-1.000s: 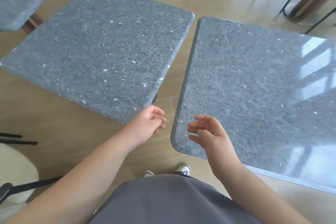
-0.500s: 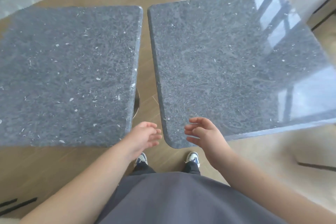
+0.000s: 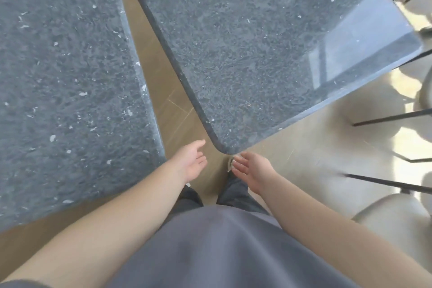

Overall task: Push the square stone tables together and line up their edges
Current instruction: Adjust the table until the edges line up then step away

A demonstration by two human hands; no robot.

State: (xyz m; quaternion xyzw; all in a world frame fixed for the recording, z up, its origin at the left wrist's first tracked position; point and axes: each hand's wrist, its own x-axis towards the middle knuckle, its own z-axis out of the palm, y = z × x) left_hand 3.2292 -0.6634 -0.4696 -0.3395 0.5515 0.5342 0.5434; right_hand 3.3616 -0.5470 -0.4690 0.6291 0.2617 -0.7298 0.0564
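Observation:
Two square grey stone tables with white flecks stand side by side. The left table (image 3: 65, 82) fills the left of the view. The right table (image 3: 252, 49) is turned at an angle, its near rounded corner pointing at me. A wedge of wooden floor separates them, wider toward me. My left hand (image 3: 190, 162) hovers with relaxed fingers beside the left table's near right corner, holding nothing. My right hand (image 3: 253, 170) hangs just below the right table's corner, fingers loosely extended, touching nothing that I can see.
Black thin chair legs (image 3: 385, 119) and a pale chair seat (image 3: 392, 220) stand to the right, close to the right table. Wooden floor (image 3: 177, 110) shows in the gap. My legs and shoes are below my hands.
The view has swung right and nearer. The tables now appear angled apart with a gap widening toward me. Both hands have dropped slightly below the table corners, fingers straighter than before.

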